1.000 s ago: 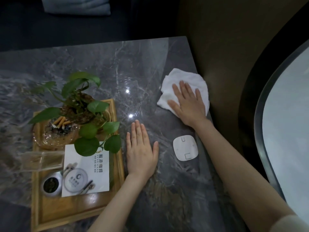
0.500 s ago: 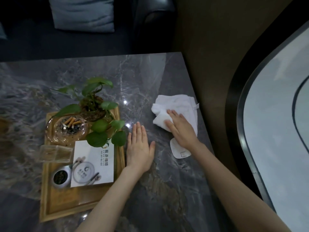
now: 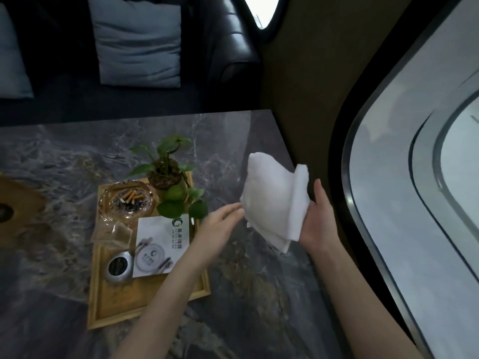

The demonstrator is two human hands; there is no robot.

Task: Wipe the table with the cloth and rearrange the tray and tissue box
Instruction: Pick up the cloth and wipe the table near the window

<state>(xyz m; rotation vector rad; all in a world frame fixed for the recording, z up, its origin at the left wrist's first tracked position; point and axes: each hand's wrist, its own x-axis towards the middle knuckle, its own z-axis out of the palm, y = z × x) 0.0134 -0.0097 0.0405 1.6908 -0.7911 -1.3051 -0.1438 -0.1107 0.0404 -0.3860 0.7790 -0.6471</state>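
A white cloth [image 3: 272, 200] hangs folded above the right side of the dark marble table [image 3: 64, 161], lifted clear of the surface. My right hand [image 3: 317, 218] grips it from its right side. My left hand [image 3: 220, 224] is raised with its fingers apart, their tips touching the cloth's left edge. The wooden tray [image 3: 108, 307] lies left of my left forearm. It carries a glass ashtray with cigarette butts [image 3: 128, 200], a small potted plant [image 3: 168, 177], a white card [image 3: 162, 244] and a small metal dish [image 3: 119, 265]. I see no tissue box that I can identify.
A tan wooden object [image 3: 15, 203] sits at the table's left edge, cut off by the frame. A dark sofa with grey-blue cushions [image 3: 137, 42] stands beyond the far edge. The table's right edge borders a brown wall and a curved window frame [image 3: 363, 203].
My right hand has gathered the cloth and lifted it off the table. My left hand has risen from the table to the cloth's edge. The white square pad is no longer visible.
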